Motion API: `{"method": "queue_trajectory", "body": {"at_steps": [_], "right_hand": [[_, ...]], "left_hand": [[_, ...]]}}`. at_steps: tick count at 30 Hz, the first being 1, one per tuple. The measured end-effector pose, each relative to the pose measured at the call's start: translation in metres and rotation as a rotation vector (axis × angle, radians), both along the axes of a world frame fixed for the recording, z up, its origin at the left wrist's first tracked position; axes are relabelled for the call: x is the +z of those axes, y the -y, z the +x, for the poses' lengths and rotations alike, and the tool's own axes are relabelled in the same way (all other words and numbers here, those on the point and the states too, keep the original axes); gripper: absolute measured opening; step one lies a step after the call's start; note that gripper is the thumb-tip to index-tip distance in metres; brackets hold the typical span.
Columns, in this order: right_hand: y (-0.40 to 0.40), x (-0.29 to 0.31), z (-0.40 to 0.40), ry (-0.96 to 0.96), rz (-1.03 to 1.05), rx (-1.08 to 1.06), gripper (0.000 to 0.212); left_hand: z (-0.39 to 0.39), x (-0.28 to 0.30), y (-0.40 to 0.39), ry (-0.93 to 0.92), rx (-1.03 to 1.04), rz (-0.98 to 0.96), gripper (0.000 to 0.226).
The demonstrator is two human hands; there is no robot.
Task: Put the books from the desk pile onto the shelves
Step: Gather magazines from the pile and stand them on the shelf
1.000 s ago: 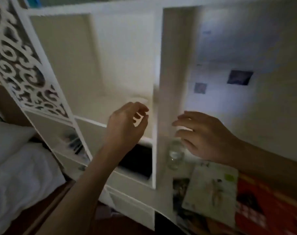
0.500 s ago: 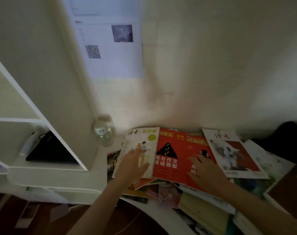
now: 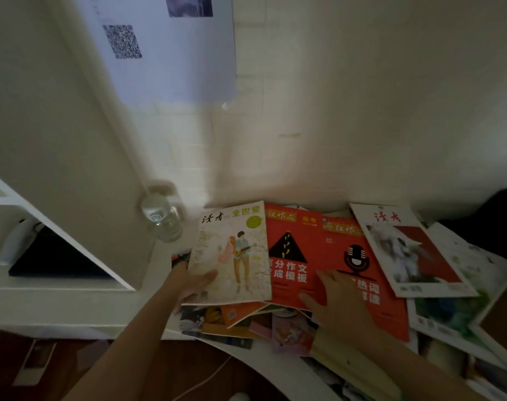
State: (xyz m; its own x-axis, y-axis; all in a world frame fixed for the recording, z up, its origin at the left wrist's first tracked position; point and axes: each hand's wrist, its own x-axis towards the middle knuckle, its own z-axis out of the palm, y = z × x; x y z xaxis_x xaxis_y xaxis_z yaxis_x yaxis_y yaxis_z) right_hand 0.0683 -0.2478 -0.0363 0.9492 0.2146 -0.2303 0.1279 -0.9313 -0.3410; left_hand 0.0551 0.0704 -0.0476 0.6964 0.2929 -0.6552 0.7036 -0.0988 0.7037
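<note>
A pile of magazines covers the desk on the right. On top lie a pale magazine with a drawn couple (image 3: 234, 253), a red one with a black triangle (image 3: 289, 256), a red one with a microphone (image 3: 359, 273) and a white-and-red one (image 3: 405, 247). My left hand (image 3: 192, 282) grips the pale magazine's lower left corner, thumb on the cover and fingers under its edge. My right hand (image 3: 337, 302) rests flat with fingers spread on the microphone magazine. The white shelf unit (image 3: 72, 157) stands at the left.
A clear plastic bottle (image 3: 162, 215) stands between the shelf unit's side panel and the pile. A black flat object (image 3: 55, 261) lies in the lower shelf compartment. A printed sheet with a QR code (image 3: 165, 47) hangs on the wall. A white cable (image 3: 206, 380) trails over the dark floor.
One second ago both hands were raised and empty at the shelf; my view has since swung right and down to the desk. My left hand now grips the pale magazine's corner.
</note>
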Motion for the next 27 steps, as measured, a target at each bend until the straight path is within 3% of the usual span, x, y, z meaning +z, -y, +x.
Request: {"method": "queue_trajectory", "body": {"at_steps": [4,7,9,13,15,17,20,23,27], "right_hand": [[-0.007,0.014,0.010,-0.139,0.349,-0.242,0.054],[-0.011,0.028,0.018,-0.214,0.497,-0.441,0.045],[-0.010,0.030,0.022,-0.235,0.554,-0.547,0.045],[-0.005,0.028,0.024,-0.294,0.644,-0.584,0.033],[-0.004,0.029,0.022,-0.282,0.660,-0.569,0.026],[-0.004,0.025,0.022,-0.252,0.675,-0.556,0.025],[-0.006,0.019,0.021,-0.224,0.662,-0.582,0.024],[-0.006,0.012,0.025,-0.281,0.657,-0.622,0.018],[0.001,0.010,0.025,-0.302,0.644,-0.651,0.015]], "left_hand": [[-0.007,0.029,0.012,0.248,0.092,-0.339,0.045],[-0.007,0.042,0.038,0.333,0.093,-0.452,0.039],[0.003,0.041,0.060,0.362,0.027,-0.354,0.040],[0.023,0.018,0.089,0.272,-0.133,0.146,0.027],[0.022,0.012,0.093,0.218,-0.148,0.230,0.025],[0.024,0.014,0.086,0.131,-0.177,0.209,0.035],[0.034,0.025,0.079,-0.042,-0.137,-0.061,0.047],[0.035,0.037,0.097,0.025,-0.250,-0.058,0.034],[0.018,0.043,0.117,0.167,-0.178,-0.146,0.036]]}}
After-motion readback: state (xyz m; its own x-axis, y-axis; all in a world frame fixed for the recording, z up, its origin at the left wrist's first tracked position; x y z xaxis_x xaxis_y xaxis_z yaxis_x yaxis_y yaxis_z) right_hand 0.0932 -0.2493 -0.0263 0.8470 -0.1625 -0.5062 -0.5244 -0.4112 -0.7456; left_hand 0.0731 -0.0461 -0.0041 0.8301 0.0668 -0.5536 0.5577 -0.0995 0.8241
